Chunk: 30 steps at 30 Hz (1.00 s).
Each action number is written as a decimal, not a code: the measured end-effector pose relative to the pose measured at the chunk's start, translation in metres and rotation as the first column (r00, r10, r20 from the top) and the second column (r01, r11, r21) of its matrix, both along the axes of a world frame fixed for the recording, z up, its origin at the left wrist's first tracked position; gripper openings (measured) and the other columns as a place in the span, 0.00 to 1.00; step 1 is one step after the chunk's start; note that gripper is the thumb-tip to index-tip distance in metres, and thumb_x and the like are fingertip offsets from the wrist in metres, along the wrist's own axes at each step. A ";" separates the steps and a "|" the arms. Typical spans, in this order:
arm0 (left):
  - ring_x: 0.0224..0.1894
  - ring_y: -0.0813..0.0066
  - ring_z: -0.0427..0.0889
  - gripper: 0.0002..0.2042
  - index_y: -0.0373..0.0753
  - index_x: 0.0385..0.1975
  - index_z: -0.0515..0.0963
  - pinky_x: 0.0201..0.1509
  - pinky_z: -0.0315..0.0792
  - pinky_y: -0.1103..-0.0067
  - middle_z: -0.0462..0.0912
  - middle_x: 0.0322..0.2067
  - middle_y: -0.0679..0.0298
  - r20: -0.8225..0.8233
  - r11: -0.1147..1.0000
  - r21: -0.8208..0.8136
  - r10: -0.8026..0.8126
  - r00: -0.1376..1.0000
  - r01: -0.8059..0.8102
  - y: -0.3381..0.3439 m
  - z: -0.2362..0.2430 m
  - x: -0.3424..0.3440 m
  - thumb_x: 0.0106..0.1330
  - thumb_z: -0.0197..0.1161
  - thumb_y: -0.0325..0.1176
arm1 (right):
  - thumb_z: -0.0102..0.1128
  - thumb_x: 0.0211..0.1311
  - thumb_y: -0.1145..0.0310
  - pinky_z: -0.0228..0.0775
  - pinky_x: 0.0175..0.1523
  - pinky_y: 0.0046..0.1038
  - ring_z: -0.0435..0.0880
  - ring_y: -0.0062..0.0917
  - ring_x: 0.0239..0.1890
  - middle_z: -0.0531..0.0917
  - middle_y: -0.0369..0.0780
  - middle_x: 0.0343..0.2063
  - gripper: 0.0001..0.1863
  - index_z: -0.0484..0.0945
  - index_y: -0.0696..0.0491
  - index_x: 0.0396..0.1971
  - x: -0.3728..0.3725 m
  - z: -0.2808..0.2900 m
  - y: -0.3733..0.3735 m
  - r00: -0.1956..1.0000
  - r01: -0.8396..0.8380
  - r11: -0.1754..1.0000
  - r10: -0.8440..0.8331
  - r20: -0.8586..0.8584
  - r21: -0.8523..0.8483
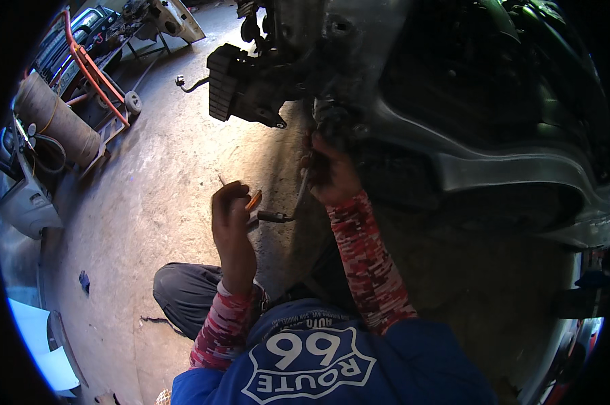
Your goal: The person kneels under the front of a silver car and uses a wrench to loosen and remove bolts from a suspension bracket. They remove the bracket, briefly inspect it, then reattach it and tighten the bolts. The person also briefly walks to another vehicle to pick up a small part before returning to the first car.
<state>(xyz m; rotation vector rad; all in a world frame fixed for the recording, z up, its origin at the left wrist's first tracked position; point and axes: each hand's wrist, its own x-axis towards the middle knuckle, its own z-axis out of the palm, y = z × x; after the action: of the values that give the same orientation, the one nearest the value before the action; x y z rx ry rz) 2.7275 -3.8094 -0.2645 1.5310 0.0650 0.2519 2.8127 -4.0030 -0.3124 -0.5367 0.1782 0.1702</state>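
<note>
My left hand (231, 209) is raised over the floor, its fingers closed on a slim screwdriver with an orange handle (253, 200). The thin shaft pokes out on the far side of the fingers. My right hand (335, 172) reaches up to the underside of the car body, fingers closed round the upper part of a thin grey pipe (302, 192). The pipe hangs down and bends left into a black sleeved end (272, 217), just right of my left hand. Shadow hides my right fingertips and the pipe's upper end.
Above my hands sits a black ribbed box (229, 84) on the stripped car front. The grey body panel (494, 165) curves off to the right. At the far left stand an orange hand truck (85, 64) and a rusty cylinder (58, 118). Concrete floor (143, 202) lies beneath.
</note>
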 end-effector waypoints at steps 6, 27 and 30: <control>0.27 0.79 0.81 0.13 0.32 0.36 0.79 0.32 0.73 0.81 0.83 0.24 0.63 -0.054 0.771 0.560 -0.331 0.942 0.303 -0.027 0.026 0.014 0.60 0.69 0.35 | 0.65 0.61 0.68 0.66 0.27 0.23 0.78 0.18 0.23 0.82 0.30 0.31 0.10 0.80 0.47 0.42 0.004 0.008 0.007 0.998 0.050 0.999 -0.050 0.037 0.014; 0.23 0.76 0.75 0.16 0.34 0.53 0.74 0.32 0.73 0.81 0.74 0.22 0.70 -0.331 0.705 -0.592 -0.655 0.680 0.391 -0.017 -0.001 0.017 0.72 0.50 0.37 | 0.53 0.68 0.55 0.78 0.37 0.34 0.84 0.31 0.34 0.85 0.38 0.37 0.18 0.77 0.51 0.48 0.004 -0.002 0.004 0.980 -0.045 0.969 -0.005 0.200 0.244; 0.21 0.75 0.75 0.16 0.33 0.52 0.74 0.28 0.72 0.80 0.72 0.19 0.68 -0.335 0.663 -0.672 -0.670 0.663 0.330 -0.004 0.010 0.006 0.71 0.51 0.37 | 0.55 0.67 0.57 0.79 0.42 0.34 0.84 0.32 0.37 0.85 0.39 0.39 0.16 0.78 0.51 0.46 0.002 -0.007 0.007 0.978 -0.040 0.957 -0.021 0.205 0.287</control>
<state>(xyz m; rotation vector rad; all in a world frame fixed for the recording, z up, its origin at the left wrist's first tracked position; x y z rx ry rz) 2.7332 -3.8131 -0.2543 0.9092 0.1407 -0.6719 2.8144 -3.9965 -0.3194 -0.2599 -0.0530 0.1458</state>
